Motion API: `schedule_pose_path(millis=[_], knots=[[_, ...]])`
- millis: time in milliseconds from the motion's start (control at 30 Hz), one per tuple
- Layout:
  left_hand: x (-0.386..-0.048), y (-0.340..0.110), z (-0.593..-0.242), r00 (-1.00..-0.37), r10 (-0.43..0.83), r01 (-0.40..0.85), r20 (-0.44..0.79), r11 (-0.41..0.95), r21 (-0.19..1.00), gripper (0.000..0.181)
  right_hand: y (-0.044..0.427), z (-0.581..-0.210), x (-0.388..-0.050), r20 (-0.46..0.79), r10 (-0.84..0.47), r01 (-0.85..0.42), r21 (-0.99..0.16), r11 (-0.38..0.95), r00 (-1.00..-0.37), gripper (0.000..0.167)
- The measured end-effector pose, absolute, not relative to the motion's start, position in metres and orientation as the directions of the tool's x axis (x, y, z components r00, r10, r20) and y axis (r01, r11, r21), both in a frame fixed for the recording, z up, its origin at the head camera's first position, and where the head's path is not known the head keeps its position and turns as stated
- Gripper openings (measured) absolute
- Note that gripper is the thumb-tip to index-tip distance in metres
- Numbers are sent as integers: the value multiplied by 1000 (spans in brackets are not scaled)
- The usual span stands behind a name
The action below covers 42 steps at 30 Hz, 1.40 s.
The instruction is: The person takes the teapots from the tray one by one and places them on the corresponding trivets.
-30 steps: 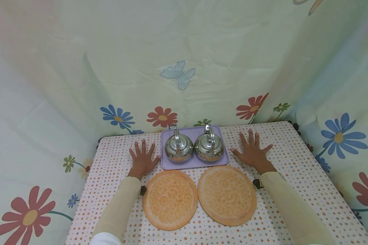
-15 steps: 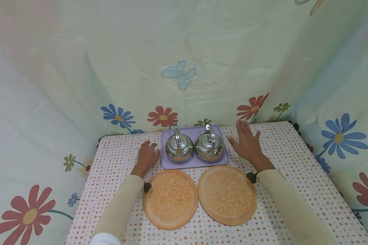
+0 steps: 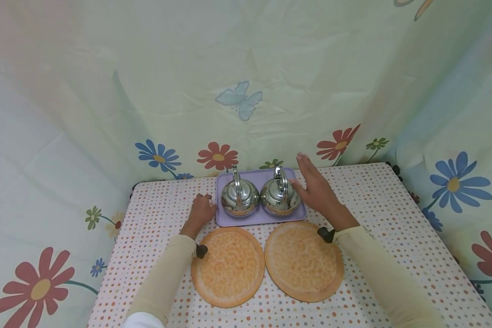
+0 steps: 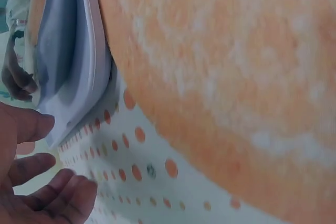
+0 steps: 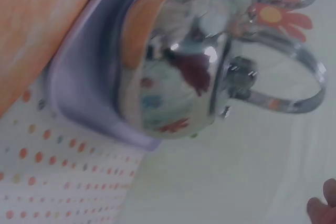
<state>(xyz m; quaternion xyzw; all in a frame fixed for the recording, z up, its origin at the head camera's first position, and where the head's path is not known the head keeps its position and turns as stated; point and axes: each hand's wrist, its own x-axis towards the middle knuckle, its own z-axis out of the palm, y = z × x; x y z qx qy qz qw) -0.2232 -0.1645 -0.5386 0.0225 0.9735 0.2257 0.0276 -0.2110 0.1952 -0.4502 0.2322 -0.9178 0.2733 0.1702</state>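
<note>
Beneath upright kettles (image 3: 234, 206), the tray (image 3: 256, 176) stretches left-to-right.

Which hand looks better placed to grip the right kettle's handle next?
Probably the right hand: in the head view its thumb overlaps that kettle, while the left hand is left of the tray, beyond the other kettle.

Cut by edges
Left wrist view crops the left hand (image 4: 37, 200); right wrist view loses most of the right hand (image 5: 324, 211).
</note>
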Motion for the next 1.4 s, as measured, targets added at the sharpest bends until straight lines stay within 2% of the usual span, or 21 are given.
schedule_pose_path(millis=[333, 467, 667, 933, 1133, 1400], knots=[[-221, -159, -542, -992, 11, -63, -124, 817, 573, 42, 160, -438, -203, 595, -413, -695, -383, 608, -689, 70], [-222, -157, -548, -987, -16, -112, -160, 780, 616, 43, 150, -438, -201, 617, -436, -733, -378, 566, -655, 69], [-222, -154, -552, -981, -38, -159, -193, 733, 661, 42, 137, -443, -200, 620, -460, -757, -383, 530, -636, 70], [-221, -154, -553, -985, -32, -139, -170, 732, 667, 35, 121, -452, -200, 639, -446, -765, -397, 506, -627, 66], [-220, -153, -553, -983, -38, -153, -181, 714, 683, 37, 108, -457, -201, 614, -426, -744, -490, 455, -664, 55], [-221, -152, -556, -990, 11, -83, -137, 748, 659, 36, 102, -467, -202, 404, -449, -592, -668, 451, -797, 48]])
